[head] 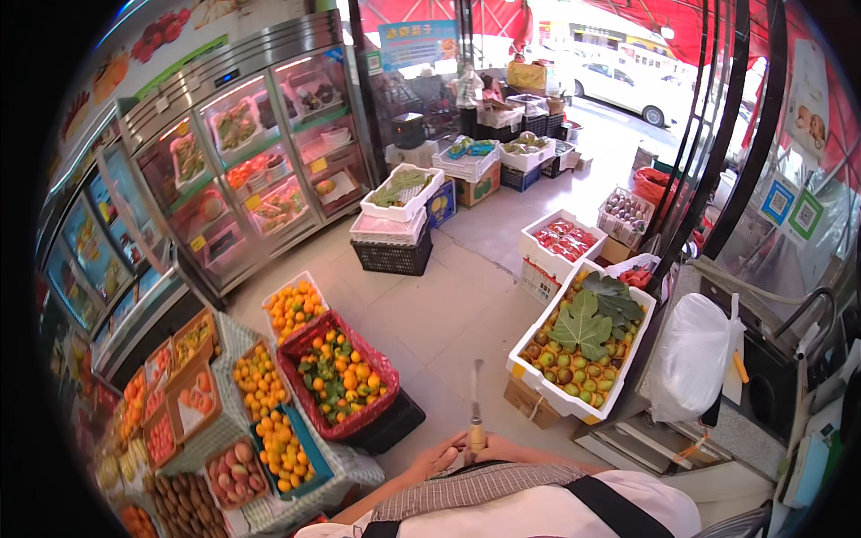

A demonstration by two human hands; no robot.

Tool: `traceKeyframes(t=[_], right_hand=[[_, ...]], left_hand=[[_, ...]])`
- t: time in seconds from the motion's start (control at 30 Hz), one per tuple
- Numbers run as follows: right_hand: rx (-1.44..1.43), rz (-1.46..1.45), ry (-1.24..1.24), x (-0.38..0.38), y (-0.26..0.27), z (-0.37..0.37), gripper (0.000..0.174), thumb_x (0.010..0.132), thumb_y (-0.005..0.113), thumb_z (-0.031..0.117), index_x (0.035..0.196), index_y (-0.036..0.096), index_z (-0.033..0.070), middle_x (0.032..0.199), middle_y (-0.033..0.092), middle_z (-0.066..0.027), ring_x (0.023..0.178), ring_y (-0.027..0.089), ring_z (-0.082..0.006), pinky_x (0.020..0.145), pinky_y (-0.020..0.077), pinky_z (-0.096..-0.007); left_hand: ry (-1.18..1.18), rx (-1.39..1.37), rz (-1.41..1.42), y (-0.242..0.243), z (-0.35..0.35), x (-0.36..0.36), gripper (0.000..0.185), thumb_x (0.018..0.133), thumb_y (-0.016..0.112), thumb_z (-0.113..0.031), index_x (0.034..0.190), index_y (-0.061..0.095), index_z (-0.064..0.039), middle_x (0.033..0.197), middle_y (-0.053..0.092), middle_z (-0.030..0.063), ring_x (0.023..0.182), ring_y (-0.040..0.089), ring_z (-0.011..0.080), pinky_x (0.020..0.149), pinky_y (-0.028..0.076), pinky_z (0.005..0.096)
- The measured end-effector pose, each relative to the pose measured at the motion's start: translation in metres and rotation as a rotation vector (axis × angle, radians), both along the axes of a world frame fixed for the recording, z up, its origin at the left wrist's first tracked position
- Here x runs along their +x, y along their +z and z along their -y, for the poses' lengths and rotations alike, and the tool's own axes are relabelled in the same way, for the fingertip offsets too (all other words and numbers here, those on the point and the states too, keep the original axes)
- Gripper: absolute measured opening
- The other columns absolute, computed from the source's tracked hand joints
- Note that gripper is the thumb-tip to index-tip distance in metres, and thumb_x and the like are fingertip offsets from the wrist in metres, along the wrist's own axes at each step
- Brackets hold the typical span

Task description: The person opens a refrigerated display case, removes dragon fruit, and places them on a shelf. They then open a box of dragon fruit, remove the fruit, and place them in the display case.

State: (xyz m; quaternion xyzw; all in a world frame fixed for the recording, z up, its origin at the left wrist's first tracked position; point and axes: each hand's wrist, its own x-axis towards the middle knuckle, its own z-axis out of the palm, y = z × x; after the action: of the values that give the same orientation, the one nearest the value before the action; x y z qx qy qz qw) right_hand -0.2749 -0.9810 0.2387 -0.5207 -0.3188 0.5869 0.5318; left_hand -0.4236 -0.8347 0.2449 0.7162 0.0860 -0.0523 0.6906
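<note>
My right hand (496,449) is low in the middle, in front of my body, closed around the wooden handle (477,436) of a knife. The narrow metal blade (477,390) points away from me, over the tiled floor. Right beside it is my left hand (440,458), its fingers close to the handle; whether they touch it is unclear. To the right of my hands stands a white foam crate (518,358) of figs (577,378), topped with large green leaves (582,325). On the left, a red-lined crate (296,376) holds orange citrus fruit (343,376) with leaves.
Fruit trays on a checked cloth (363,471) fill the lower left. Glass-door refrigerators (262,155) line the left wall. Stacked crates (393,255) flank the walkway (430,316). A white plastic bag (693,356) sits at the right. Two people (469,91) are near the entrance.
</note>
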Motion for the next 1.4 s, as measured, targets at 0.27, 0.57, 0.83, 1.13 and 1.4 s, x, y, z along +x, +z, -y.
traceKeyframes(t=[0.27, 0.57, 0.83, 1.13, 1.4], right_hand=[[-0.066, 0.141, -0.161, 0.181, -0.059, -0.066, 0.033, 0.069, 0.057, 0.003, 0.100, 0.047, 0.001, 0.083, 0.061, -0.0084, 0.074, 0.058, -0.0146, 0.068, 0.0465, -0.0275], [0.642, -0.556, -0.398, 0.350, 0.086, -0.270, 0.021, 0.067, 0.058, 0.001, 0.083, 0.047, 0.009, 0.068, 0.048, -0.0055, 0.063, 0.048, -0.0179, 0.080, 0.0381, -0.0414], [1.621, -0.261, 0.370, 0.389, 0.285, -0.468, 0.021, 0.077, 0.060, 0.010, 0.062, 0.045, 0.008, 0.056, 0.050, -0.0082, 0.050, 0.050, -0.0198, 0.070, 0.0436, -0.0453], [1.667, -0.489, 0.866, 0.416, 0.336, -0.717, 0.030, 0.088, 0.037, 0.009, 0.063, 0.053, 0.012, 0.066, 0.054, -0.0043, 0.061, 0.056, -0.0168, 0.077, 0.0463, -0.0373], [1.609, -0.759, 1.092, 0.471, 0.310, -0.918, 0.028, 0.088, 0.038, 0.012, 0.066, 0.056, 0.011, 0.070, 0.056, -0.0066, 0.064, 0.057, -0.0189, 0.073, 0.0471, -0.0393]], left_hand=[[-0.128, 0.122, -0.295, -0.176, -0.184, 0.126, 0.054, 0.091, 0.048, -0.038, 0.129, 0.040, -0.002, 0.124, 0.048, 0.0119, 0.115, 0.045, 0.0190, 0.096, 0.033, 0.0290], [0.162, 0.355, -0.182, -0.069, -0.262, 0.227, 0.036, 0.091, 0.045, -0.035, 0.105, 0.060, -0.005, 0.096, 0.061, 0.0147, 0.090, 0.058, 0.0278, 0.077, 0.046, 0.0349], [0.327, 0.321, -0.264, -0.104, -0.471, 0.302, 0.040, 0.085, 0.051, -0.038, 0.109, 0.057, -0.006, 0.102, 0.062, 0.0144, 0.095, 0.059, 0.0285, 0.081, 0.046, 0.0352], [0.492, 0.636, -0.284, -0.043, -0.656, 0.324, 0.033, 0.081, 0.057, -0.023, 0.109, 0.055, -0.005, 0.104, 0.060, 0.0161, 0.095, 0.059, 0.0305, 0.080, 0.048, 0.0378], [1.008, 0.323, -0.415, -0.075, -0.776, 0.364, 0.032, 0.083, 0.057, -0.022, 0.108, 0.058, -0.003, 0.088, 0.065, 0.0156, 0.081, 0.064, 0.0282, 0.070, 0.049, 0.0357]])
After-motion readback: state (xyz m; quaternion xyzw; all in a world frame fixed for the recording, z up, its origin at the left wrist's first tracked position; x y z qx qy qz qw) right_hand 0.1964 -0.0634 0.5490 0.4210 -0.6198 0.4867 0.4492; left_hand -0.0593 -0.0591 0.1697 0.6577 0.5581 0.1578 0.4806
